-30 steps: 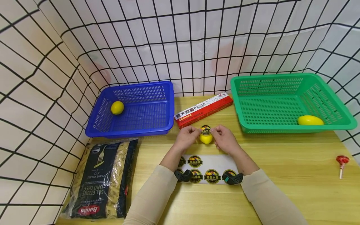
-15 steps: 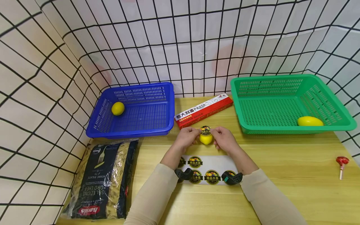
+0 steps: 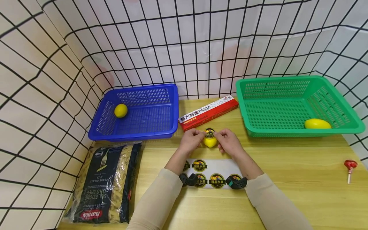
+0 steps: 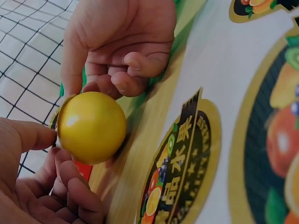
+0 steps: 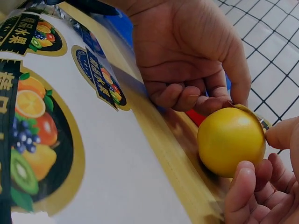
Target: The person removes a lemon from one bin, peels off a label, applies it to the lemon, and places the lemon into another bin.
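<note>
A yellow lemon (image 3: 210,142) sits on the table between my hands, with a round black-and-gold fruit sticker (image 3: 209,132) on its upper far side. My left hand (image 3: 191,140) pinches the sticker's left edge between thumb and forefinger. At the opposite edge, my right hand (image 3: 229,141) pinches it likewise. In the left wrist view, the lemon (image 4: 92,128) shows its bare side, and the sticker is mostly hidden behind it. The right wrist view shows the sticker's rim curving over the lemon (image 5: 231,142). Just in front lies a white sticker sheet (image 3: 219,164) with several stickers.
Behind the hands lies a red-and-white pasta box (image 3: 208,112). A blue basket (image 3: 132,136) holds another lemon (image 3: 120,111); a green basket (image 3: 287,132) holds an elongated yellow fruit (image 3: 317,124). A penne bag (image 3: 106,183) lies left, a red lollipop (image 3: 350,164) far right.
Both hands stay in nearly the same place, still holding the sticker at the lemon. Only slight finger shifts show; the baskets and other things have not moved.
</note>
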The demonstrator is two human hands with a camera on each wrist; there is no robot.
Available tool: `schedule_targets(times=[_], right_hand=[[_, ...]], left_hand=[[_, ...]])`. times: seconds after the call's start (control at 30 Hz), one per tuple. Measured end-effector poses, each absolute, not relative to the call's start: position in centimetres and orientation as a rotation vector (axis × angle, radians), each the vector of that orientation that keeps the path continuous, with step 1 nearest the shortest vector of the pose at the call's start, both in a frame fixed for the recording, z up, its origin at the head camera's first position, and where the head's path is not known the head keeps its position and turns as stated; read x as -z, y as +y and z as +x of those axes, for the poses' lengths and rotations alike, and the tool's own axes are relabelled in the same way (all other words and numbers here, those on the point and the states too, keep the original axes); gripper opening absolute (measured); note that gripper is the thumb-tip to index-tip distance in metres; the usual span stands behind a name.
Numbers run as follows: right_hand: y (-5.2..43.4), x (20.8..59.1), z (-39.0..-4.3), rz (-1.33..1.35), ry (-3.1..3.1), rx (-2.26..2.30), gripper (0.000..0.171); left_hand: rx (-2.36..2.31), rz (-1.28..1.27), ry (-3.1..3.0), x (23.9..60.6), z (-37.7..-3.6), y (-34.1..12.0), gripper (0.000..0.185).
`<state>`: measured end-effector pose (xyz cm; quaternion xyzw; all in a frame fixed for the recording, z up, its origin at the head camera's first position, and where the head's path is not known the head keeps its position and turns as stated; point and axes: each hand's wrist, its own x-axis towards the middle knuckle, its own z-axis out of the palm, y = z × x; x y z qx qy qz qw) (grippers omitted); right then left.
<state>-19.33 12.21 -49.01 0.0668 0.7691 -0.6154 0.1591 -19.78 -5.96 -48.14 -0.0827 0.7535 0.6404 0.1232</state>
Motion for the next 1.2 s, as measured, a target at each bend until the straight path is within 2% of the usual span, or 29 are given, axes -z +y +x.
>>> schedule_targets(times=[0.27, 0.57, 0.87, 1.2], right_hand=[[12.1, 48.9, -19.1, 0.211, 2.180, 1.800, 0.036], [12.3, 49.0, -18.8, 0.195, 2.170, 1.838, 0.044], [12.5, 49.2, -18.3, 0.147, 2.190, 1.845, 0.046], [12.4, 48.3, -17.3, 0.129, 2.221, 1.877, 0.048]], left_hand=[[-1.872, -0.291, 2.136, 48.0, -19.5, -6.0, 0.025], [-1.828, -0.171, 2.171, 47.7, -19.2, -6.0, 0.034], [-1.898, -0.110, 2.126, 48.0, -18.7, -6.2, 0.055], [-2.091, -0.120, 1.991, 48.2, -17.7, -5.7, 0.048]])
